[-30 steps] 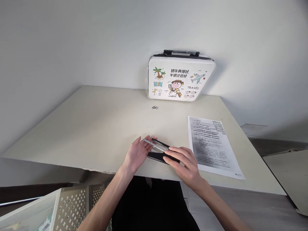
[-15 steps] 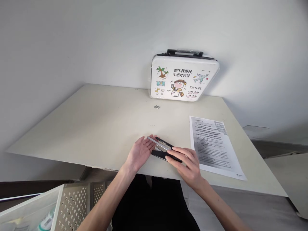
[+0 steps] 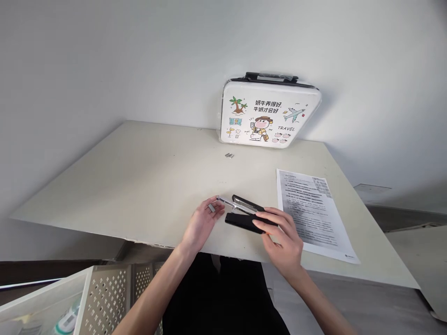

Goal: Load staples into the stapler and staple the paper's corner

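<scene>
Above the near part of the table, a black stapler (image 3: 244,222) is gripped at its rear end by my right hand (image 3: 284,237). The stapler is opened up: its top cover is lifted, and the silver magazine (image 3: 230,202) stands between cover and base, pointing left. My left hand (image 3: 202,223) is palm up beside the magazine's tip, holding a short grey strip of staples (image 3: 211,208) on its fingers. Farther back on the table lie several more short staple strips (image 3: 229,156).
A white case with cartoon prints (image 3: 272,111) leans against the wall at the back of the table (image 3: 139,177). A printed sheet of paper (image 3: 314,214) lies right of my right hand. A perforated plastic basket (image 3: 106,298) stands below the table's front edge at left.
My right hand has moved the stapler a little to the right, away from my left palm. A strip of staples now shows on my left fingers, which are more curled.
</scene>
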`<state>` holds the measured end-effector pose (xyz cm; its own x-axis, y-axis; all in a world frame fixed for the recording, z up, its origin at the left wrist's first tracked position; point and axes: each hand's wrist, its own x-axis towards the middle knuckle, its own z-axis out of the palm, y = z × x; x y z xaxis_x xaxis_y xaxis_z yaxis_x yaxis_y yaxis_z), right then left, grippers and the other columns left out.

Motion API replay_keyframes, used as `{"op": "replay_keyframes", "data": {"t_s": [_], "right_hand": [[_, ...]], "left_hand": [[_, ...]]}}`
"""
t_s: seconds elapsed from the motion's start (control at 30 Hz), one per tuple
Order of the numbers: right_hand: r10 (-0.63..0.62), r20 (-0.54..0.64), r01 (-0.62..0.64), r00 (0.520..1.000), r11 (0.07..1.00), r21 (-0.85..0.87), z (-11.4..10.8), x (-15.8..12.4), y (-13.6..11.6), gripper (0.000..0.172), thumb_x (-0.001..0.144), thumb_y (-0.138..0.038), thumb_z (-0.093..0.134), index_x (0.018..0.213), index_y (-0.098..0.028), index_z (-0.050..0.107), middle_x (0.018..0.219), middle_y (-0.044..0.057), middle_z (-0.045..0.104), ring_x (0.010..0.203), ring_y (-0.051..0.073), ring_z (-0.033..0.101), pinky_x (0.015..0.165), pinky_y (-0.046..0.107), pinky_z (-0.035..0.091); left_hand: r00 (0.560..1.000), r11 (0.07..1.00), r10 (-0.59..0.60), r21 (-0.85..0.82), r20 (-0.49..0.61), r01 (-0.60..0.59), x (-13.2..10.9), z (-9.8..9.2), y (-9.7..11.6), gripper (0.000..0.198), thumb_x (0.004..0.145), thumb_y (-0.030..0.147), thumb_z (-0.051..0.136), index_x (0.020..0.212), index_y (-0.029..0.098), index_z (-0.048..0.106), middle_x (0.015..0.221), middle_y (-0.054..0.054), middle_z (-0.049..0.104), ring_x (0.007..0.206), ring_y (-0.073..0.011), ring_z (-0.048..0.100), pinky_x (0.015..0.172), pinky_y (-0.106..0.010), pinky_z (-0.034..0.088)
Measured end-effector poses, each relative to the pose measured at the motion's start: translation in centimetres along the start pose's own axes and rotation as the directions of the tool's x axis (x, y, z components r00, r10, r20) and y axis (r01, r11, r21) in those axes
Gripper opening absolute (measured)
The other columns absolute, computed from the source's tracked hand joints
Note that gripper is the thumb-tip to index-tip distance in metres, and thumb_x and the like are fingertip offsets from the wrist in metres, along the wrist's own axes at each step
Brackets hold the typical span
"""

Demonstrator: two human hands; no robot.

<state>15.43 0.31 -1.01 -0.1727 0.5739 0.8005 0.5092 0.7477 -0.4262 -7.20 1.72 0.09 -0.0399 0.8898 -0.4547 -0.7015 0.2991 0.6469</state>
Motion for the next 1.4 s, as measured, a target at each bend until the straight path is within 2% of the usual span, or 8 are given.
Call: {"op": "replay_keyframes", "data": {"t_s": [0.1, 0.2, 0.4, 0.57, 0.7, 0.8, 1.13, 1.4], "right_hand": [[0.163, 0.017, -0.164, 0.987, 0.983, 0.079, -0.3, -0.5, 0.4, 0.046, 0.092, 0.002, 0.058, 0.117, -0.034, 0.075, 0.117, 0.004, 0.077, 0.121, 0.028, 0.069, 0.091, 0.053, 0.063], [0.282, 0.023, -0.283, 0.959, 0.953, 0.113, -0.4, -1.1, 0.7, 0.040, 0.093, -0.004, 0.060, 0.116, -0.033, 0.075, 0.120, 0.005, 0.076, 0.124, 0.029, 0.067, 0.095, 0.055, 0.061], [0.458, 0.038, -0.458, 0.888, 0.872, 0.171, 0.2, -1.5, 0.8, 0.024, 0.095, -0.020, 0.068, 0.114, -0.032, 0.076, 0.126, 0.007, 0.074, 0.126, 0.030, 0.067, 0.095, 0.051, 0.062], [0.603, 0.086, -0.607, 0.793, 0.774, 0.181, 0.3, -0.4, 0.9, 0.020, 0.092, -0.038, 0.076, 0.109, -0.028, 0.077, 0.122, 0.008, 0.077, 0.117, 0.030, 0.072, 0.096, 0.047, 0.060], [0.699, 0.191, -0.723, 0.689, 0.681, 0.115, 0.1, 0.8, 2.4, 0.031, 0.087, -0.048, 0.079, 0.110, -0.027, 0.077, 0.115, 0.007, 0.079, 0.109, 0.029, 0.073, 0.094, 0.044, 0.058], [0.716, 0.247, -0.748, 0.653, 0.660, 0.065, 0.3, 1.4, 4.2, 0.036, 0.084, -0.052, 0.080, 0.108, -0.026, 0.076, 0.110, 0.007, 0.080, 0.103, 0.029, 0.072, 0.092, 0.043, 0.055], [0.599, 0.373, -0.648, 0.709, 0.761, 0.011, 0.7, 2.1, 8.5, 0.039, 0.087, -0.054, 0.075, 0.112, -0.024, 0.071, 0.102, 0.006, 0.077, 0.091, 0.026, 0.070, 0.081, 0.039, 0.054], [0.572, 0.392, -0.627, 0.720, 0.779, 0.016, 1.1, 2.3, 9.2, 0.038, 0.090, -0.053, 0.074, 0.114, -0.024, 0.070, 0.105, 0.006, 0.077, 0.092, 0.026, 0.071, 0.079, 0.038, 0.055]], "left_hand": [[0.983, 0.933, 0.182, 0.314, 0.009, -0.175, -0.7, -0.5, -0.1, 0.026, 0.101, 0.034, 0.061, 0.120, 0.021, 0.072, 0.081, 0.001, 0.049, 0.074, -0.0143, 0.049, 0.076, -0.029, 0.045], [0.952, 0.720, 0.292, 0.633, 0.096, -0.284, -1.5, -0.4, -0.1, 0.039, 0.099, 0.037, 0.060, 0.137, 0.027, 0.067, 0.078, 0.003, 0.039, 0.070, -0.0147, 0.038, 0.070, -0.028, 0.038], [0.937, 0.576, 0.190, 0.740, 0.292, -0.347, -1.9, 0.6, -0.8, 0.052, 0.097, 0.041, 0.060, 0.147, 0.026, 0.062, 0.075, 0.004, 0.033, 0.068, -0.0154, 0.031, 0.066, -0.030, 0.032], [0.953, 0.715, 0.153, 0.636, 0.261, -0.289, -1.4, 0.7, -1.0, 0.047, 0.094, 0.037, 0.068, 0.140, 0.026, 0.067, 0.077, 0.004, 0.036, 0.070, -0.0150, 0.034, 0.070, -0.030, 0.034], [0.981, 0.953, 0.095, 0.269, 0.171, -0.139, -0.5, 0.0, -0.4, 0.036, 0.095, 0.036, 0.072, 0.127, 0.021, 0.070, 0.082, 0.002, 0.043, 0.069, -0.0123, 0.038, 0.070, -0.027, 0.039], [0.989, 1.000, 0.014, 0.008, 0.145, -0.015, 0.2, -0.4, 0.0, 0.030, 0.096, 0.036, 0.070, 0.117, 0.014, 0.071, 0.090, -0.003, 0.054, 0.073, -0.0126, 0.049, 0.071, -0.026, 0.045], [0.989, 0.972, -0.074, -0.212, 0.130, 0.100, 0.9, -0.8, 0.3, 0.040, 0.106, 0.036, 0.053, 0.132, 0.009, 0.066, 0.136, -0.021, 0.067, 0.128, -0.0281, 0.065, 0.098, -0.036, 0.055], [0.991, 0.971, -0.102, -0.206, 0.081, 0.117, 0.9, -0.8, 0.5, 0.041, 0.109, 0.036, 0.048, 0.130, 0.007, 0.066, 0.141, -0.022, 0.065, 0.133, -0.0296, 0.063, 0.102, -0.036, 0.055]]}}
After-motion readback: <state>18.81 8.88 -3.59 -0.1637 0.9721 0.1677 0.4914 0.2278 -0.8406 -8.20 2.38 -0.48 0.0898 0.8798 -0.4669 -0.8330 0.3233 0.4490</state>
